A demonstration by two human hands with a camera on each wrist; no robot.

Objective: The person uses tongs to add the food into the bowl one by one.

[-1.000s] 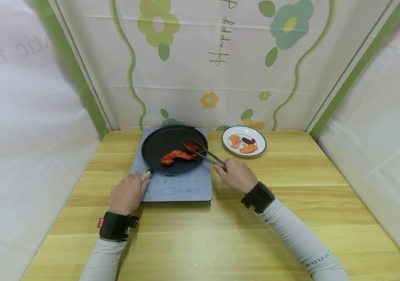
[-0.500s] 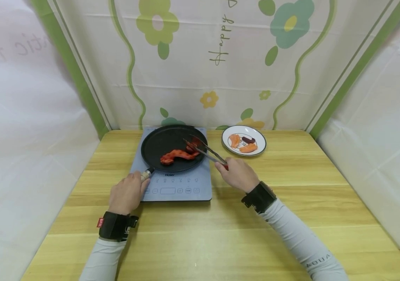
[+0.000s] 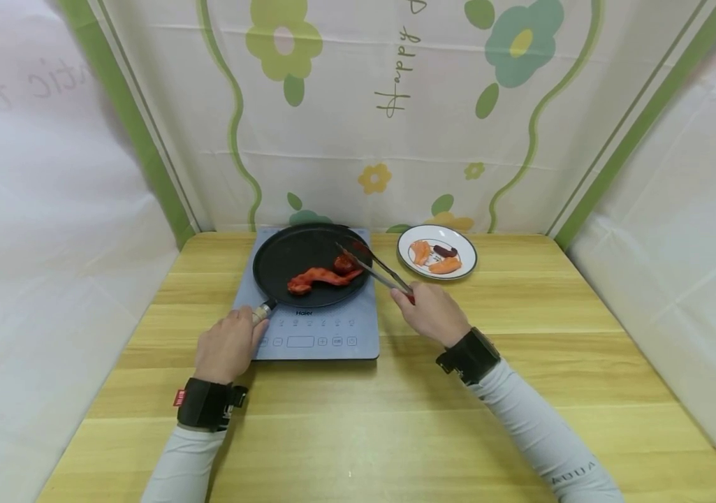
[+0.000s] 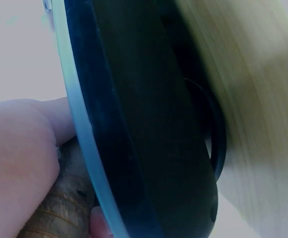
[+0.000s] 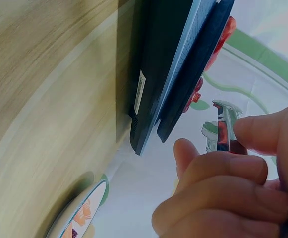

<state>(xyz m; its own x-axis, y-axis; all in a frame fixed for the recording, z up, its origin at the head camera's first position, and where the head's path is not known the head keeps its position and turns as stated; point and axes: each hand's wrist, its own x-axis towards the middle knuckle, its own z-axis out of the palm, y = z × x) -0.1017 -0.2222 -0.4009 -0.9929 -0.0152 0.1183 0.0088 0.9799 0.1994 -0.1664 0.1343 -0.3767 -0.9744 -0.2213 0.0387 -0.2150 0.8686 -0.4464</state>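
A flat black pan (image 3: 288, 255) sits on a light blue-grey induction cooker (image 3: 358, 356). My left hand (image 3: 225, 346) grips its wood-look handle (image 3: 261, 313); the left wrist view has this handle (image 4: 67, 203) under the fingers. Tongs (image 3: 381, 278) are held in my right hand (image 3: 434, 314), arms spread, tips over the right side of the pan. One arm of the tongs overlaps a rounded dark-red food piece (image 3: 343, 263). Beside it in the pan lies a long, wavy red strip of meat (image 3: 316, 278). The right wrist view shows curled fingers (image 5: 223, 193) around the tongs (image 5: 223, 129).
To the right of the cooker, a white dark-rimmed plate (image 3: 404, 237) carries orange slices (image 3: 444, 266) and a dark piece (image 3: 446, 251). All stand on a wooden table (image 3: 358, 433). A printed floral curtain (image 3: 332, 140) rises at the table's back edge, with white cloth at both sides.
My right hand and the tongs have shifted slightly right. The rounded red piece shows more plainly beside the tongs' arms. My left hand and the pan have stayed in place.
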